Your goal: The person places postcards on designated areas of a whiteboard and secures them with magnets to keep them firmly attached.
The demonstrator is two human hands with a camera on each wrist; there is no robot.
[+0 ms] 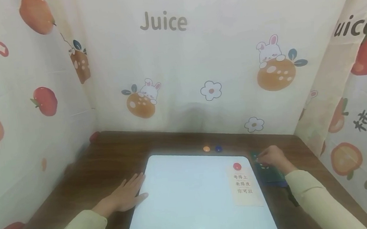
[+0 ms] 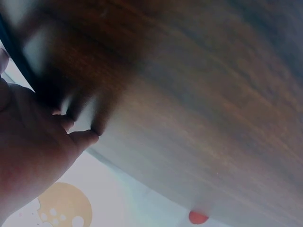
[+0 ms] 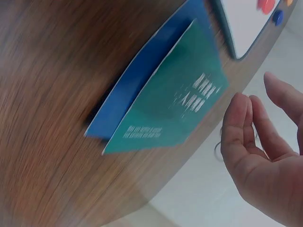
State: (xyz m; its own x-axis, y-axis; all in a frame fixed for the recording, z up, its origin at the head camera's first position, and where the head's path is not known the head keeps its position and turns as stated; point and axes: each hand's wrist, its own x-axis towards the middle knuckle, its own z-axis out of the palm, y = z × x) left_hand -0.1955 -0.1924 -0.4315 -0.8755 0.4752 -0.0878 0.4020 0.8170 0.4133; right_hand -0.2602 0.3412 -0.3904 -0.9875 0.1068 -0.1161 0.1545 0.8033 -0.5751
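1. Printed curtain (image 1: pixel 179 57): the far wall, at twelve o'clock on a dial centred on the board.
2. Table (image 1: pixel 115 152): dark wood grain, running beneath everything.
3. Whiteboard (image 1: pixel 186 193): the dial itself; flat, pale, round-cornered, thinly edged in dark.
4. Green card (image 3: pixel 165 104): lies on the table at three o'clock, just beside the board. It should prove light, springy and easily creased, perhaps a little slippery if coated. A raised edge is the sensible place to take hold, thumb below and fingers above, clear of the corners. It is deep teal green, with two patches of white print too blurred to read.
5. Blue card (image 3: pixel 132 87): shows along the green one's edge, with a dark gap between them towards one end. It is plain and likely just as thin and bendable, so the two could drag along together. Whether they are separate or one folded piece, I cannot tell.
6. Note (image 1: pixel 246 199): cream paper on the board towards three o'clock, three lines of dark characters.
7. Left hand (image 1: pixel 126 194): at nine o'clock, palm down, fingers straight, thumb apart over the board's edge.
8. Right hand (image 1: pixel 271 156): above the green card's far end; fingers bent and close together, thumb apart, nothing visible between. Contact with the card, I cannot tell.
9. Red disc (image 1: pixel 237 166): at two o'clock, on the note's top.
10. Orange disc (image 1: pixel 206 149) and blue disc (image 1: pixel 218 149): past the board's far edge, between twelve and one.
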